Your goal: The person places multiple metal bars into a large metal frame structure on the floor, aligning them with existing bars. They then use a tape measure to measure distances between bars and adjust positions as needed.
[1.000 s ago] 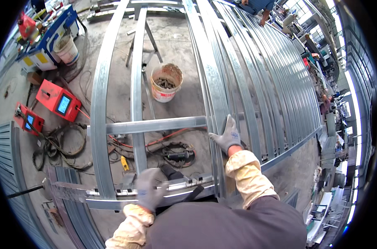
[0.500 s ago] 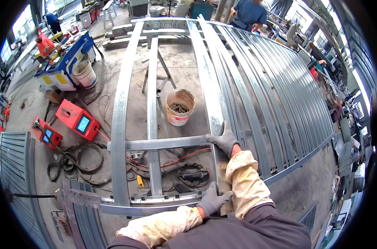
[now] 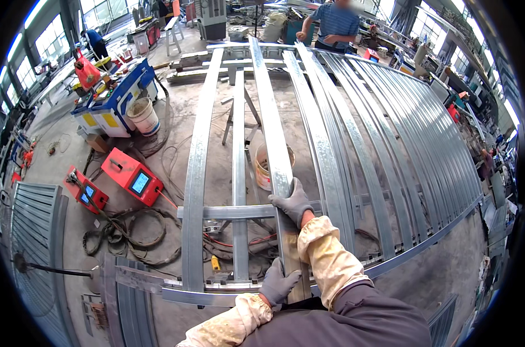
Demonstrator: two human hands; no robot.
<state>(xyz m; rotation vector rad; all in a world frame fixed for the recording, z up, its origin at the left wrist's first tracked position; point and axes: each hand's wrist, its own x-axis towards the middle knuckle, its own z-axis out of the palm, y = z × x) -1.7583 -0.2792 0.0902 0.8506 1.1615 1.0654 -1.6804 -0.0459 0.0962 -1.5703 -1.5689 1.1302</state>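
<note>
A long galvanized metal bar (image 3: pixel 269 124) slants away from me across the metal frame, its near end close to my body. My right hand (image 3: pixel 293 203), in a grey glove, grips it from the right side just beyond the crossbar (image 3: pixel 226 212). Nearer to me, my left hand (image 3: pixel 278 283), gloved in grey too, holds the same bar close to its near end. Two similar bars, one wide (image 3: pixel 201 168) and one narrow (image 3: pixel 239 156), lie to the left of it. Several more bars (image 3: pixel 317 127) lie to the right.
A white bucket (image 3: pixel 263 173) stands on the floor, partly hidden by the held bar. Red welding machines (image 3: pixel 133 176) and coiled cables (image 3: pixel 129 237) are at left, near a blue-and-white cart (image 3: pixel 113 107). A person (image 3: pixel 333 28) stands at the frame's far end.
The held bar has moved left, away from the bars on the right, and now passes over the bucket. Both hands have gone with it. My view has shifted too.
</note>
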